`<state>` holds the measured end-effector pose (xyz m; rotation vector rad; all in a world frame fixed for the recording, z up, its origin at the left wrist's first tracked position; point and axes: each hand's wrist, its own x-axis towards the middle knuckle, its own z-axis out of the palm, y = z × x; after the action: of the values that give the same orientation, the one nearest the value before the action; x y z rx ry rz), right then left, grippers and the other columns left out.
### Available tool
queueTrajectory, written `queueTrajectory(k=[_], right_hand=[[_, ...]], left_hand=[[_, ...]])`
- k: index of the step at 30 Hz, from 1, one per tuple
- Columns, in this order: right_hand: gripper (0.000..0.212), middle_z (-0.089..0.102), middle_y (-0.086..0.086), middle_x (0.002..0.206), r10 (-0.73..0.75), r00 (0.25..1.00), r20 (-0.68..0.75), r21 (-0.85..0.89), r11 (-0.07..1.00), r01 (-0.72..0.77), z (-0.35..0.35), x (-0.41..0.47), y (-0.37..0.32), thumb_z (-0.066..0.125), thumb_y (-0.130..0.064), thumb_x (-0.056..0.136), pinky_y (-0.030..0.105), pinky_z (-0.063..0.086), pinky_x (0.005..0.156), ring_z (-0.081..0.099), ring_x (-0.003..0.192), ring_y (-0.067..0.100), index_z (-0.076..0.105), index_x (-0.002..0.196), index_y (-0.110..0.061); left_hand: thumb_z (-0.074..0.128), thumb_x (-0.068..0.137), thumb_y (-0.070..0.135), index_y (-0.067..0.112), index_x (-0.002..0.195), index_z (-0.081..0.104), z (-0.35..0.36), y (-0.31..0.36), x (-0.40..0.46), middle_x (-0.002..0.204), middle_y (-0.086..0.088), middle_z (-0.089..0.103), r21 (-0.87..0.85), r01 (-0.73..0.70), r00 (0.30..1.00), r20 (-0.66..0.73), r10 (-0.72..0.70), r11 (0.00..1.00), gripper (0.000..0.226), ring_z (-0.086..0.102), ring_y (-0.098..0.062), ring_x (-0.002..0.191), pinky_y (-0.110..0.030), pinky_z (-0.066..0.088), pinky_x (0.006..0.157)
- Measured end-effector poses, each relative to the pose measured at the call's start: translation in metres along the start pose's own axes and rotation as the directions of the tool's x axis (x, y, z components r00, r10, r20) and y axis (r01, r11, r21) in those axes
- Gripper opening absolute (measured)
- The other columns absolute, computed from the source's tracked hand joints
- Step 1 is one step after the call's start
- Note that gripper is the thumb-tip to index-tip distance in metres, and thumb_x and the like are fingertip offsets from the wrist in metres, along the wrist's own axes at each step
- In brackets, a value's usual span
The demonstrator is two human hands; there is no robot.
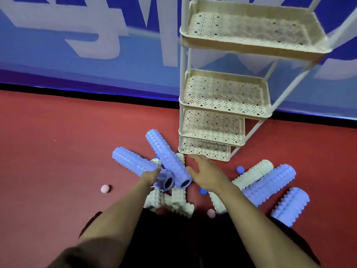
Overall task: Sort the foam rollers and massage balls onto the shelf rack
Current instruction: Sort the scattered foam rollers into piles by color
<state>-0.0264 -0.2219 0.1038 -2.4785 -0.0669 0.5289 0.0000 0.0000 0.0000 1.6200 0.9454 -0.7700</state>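
- Purple foam rollers [166, 157]: two ridged cylinders, raised off the red floor [58, 151], crossed in a V with hollow near ends together at the left hand [152, 176].
- Handling, judged: light, stiff enough to keep shape, slightly yielding under pressure; knobbed surface gives good friction, so low slip risk. Not fragile.
- Hold point, judged: best taken mid-length around the body for balance; end grip lets the far ends swing and splay.
- Left hand: at the near end of the left-lying roller [133, 162], fingers mostly hidden behind the foam; appears to grip that end, exact finger wrap cannot be told.
- Right hand [206, 174]: fingers extended and spread, holding nothing, just beside the near end of the more upright roller; contact with it cannot be confirmed.
- Beneath the fingers: white ridged rollers [176, 202] lying crossed on the floor, directly under the lifted pair.
- Right of the right hand: one white roller [253, 174] and two further purple rollers [270, 184], resting against one another on the floor.
- Massage balls: a blue ball [240, 169] beyond the right wrist, another blue one [203, 191] under the forearm, a pink ball [105, 188] well left of the left hand, a pink one [211, 213] near the knees.
- Shelf rack [228, 111]: cream perforated tiers just ahead of the right fingertips, all visible trays bare of rollers and balls.
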Motion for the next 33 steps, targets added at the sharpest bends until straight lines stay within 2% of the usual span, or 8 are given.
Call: queueTrajectory(k=[6,8,11,17,19,22,28,33], right_hand=[[0.05,0.05,-0.007,0.143,0.029,0.998,0.054,-0.016,0.999,-0.028,0.023,0.02,0.028,0.049,-0.046,0.099,0.036,0.042,0.105,0.049,0.131,0.02,0.041,0.146,-0.033],[0.049,0.05,-0.009,0.142,0.036,0.997,0.065,-0.025,0.999,-0.034,0.027,0.023,0.036,0.048,-0.048,0.1,0.036,0.043,0.104,0.05,0.129,0.017,0.04,0.147,-0.035],[0.048,0.052,-0.01,0.141,0.052,0.996,0.066,-0.022,0.998,-0.051,0.031,0.024,0.045,0.049,-0.049,0.099,0.037,0.047,0.099,0.054,0.124,0.016,0.041,0.145,-0.036],[0.048,0.053,-0.011,0.14,0.078,0.992,0.101,-0.003,0.997,-0.078,0.029,0.021,0.044,0.051,-0.048,0.098,0.038,0.048,0.098,0.056,0.121,0.015,0.042,0.144,-0.037],[0.048,0.053,-0.012,0.139,0.076,0.992,0.104,0.005,0.997,-0.077,0.025,0.02,0.038,0.051,-0.047,0.098,0.038,0.047,0.1,0.055,0.122,0.014,0.041,0.144,-0.038],[0.049,0.053,-0.01,0.14,0.077,0.992,0.096,0.018,0.997,-0.079,0.015,0.013,0.022,0.053,-0.044,0.098,0.036,0.044,0.103,0.052,0.124,0.014,0.041,0.145,-0.037],[0.05,0.052,-0.007,0.146,0.009,1.0,-0.001,0.045,0.999,-0.009,-0.012,-0.011,-0.019,0.055,-0.041,0.098,0.036,0.041,0.109,0.051,0.131,0.017,0.043,0.146,-0.032],[0.049,0.05,-0.006,0.148,-0.057,0.994,-0.088,0.017,0.998,0.058,-0.04,-0.044,-0.055,0.054,-0.042,0.1,0.036,0.041,0.109,0.05,0.133,0.017,0.043,0.147,-0.033]], left_hand=[[0.062,0.096,0.048,0.006,0.13,0.057,0.016,-0.011,0.051,0.108,-0.011,0.064,-0.058,0.171,0.981,0.105,-0.165,0.984,0.053,0.063,-0.029,0.094,-0.037,0.049,0.077],[0.068,0.088,0.054,0.011,0.127,0.06,0.024,-0.033,0.103,0.108,-0.012,0.068,-0.092,0.183,0.976,0.132,-0.17,0.979,0.058,0.067,-0.031,0.092,-0.044,0.056,0.088],[0.08,0.075,0.056,0.012,0.137,0.058,0.03,-0.058,0.156,0.134,-0.018,0.064,-0.24,0.241,0.962,0.185,-0.2,0.94,0.079,0.063,-0.037,0.12,-0.054,0.047,0.109],[0.067,0.098,0.03,0.006,0.104,0.061,0.023,-0.015,0.066,0.093,-0.008,0.062,-0.358,0.229,0.964,0.21,-0.161,0.905,0.025,0.06,-0.025,0.088,-0.037,0.053,0.078],[0.075,0.092,0.031,0.005,0.108,0.062,0.013,-0.008,0.056,0.096,-0.009,0.063,-0.416,0.241,0.96,0.233,-0.154,0.877,0.033,0.062,-0.025,0.085,-0.041,0.057,0.083],[0.08,0.087,0.033,0.004,0.106,0.065,-0.003,0.0,0.042,0.102,-0.01,0.066,-0.475,0.186,0.962,0.266,-0.061,0.86,0.038,0.064,-0.028,0.092,-0.049,0.054,0.099],[0.079,0.088,0.035,0.01,0.112,0.071,-0.017,0.006,-0.009,0.085,0.0,0.08,-0.377,0.018,0.946,0.307,0.106,0.926,0.035,0.068,-0.023,0.092,-0.04,0.059,0.087],[0.087,0.076,0.033,-0.001,0.124,0.067,-0.042,0.021,-0.059,0.114,-0.014,0.076,-0.373,-0.215,0.921,0.231,0.314,0.903,0.062,0.072,-0.029,0.102,-0.042,0.06,0.092]])
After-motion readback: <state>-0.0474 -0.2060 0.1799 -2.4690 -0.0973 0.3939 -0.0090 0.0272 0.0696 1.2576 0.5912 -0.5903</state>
